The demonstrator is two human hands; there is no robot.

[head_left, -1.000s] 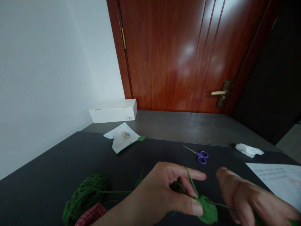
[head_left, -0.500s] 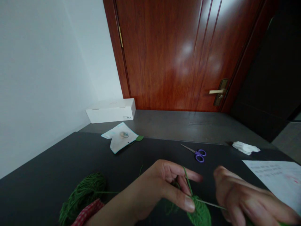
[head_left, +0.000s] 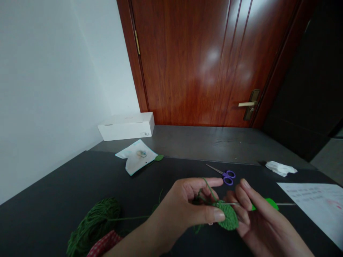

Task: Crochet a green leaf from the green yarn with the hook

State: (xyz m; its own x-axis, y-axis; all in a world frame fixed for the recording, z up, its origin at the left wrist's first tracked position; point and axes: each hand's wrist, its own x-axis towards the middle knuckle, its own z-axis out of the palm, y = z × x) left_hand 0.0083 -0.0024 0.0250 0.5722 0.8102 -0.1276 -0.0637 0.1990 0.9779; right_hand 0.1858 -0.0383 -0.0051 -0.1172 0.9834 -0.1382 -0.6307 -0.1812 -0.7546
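My left hand [head_left: 187,203] pinches a small green crocheted piece [head_left: 228,216] between thumb and fingers, with a strand of green yarn [head_left: 209,187] looped over its raised index finger. My right hand [head_left: 257,221] is closed around the bright green grip of a crochet hook [head_left: 272,204]. The hook's thin metal shaft points left and meets the top edge of the crocheted piece; its tip is hidden there. From behind my left forearm, the yarn runs to a green yarn skein [head_left: 93,225] at lower left.
Purple-handled scissors [head_left: 227,176] lie beyond my hands. A white pouch [head_left: 138,157] with a green leaf-shaped piece [head_left: 159,157] beside it rests further left, before a white box [head_left: 127,126]. At right are a crumpled white tissue [head_left: 281,168] and a printed sheet [head_left: 313,203].
My right hand has turned over, palm now showing, and the hook has swung up to nearly level. The crocheted piece has risen and tilted in my left hand.
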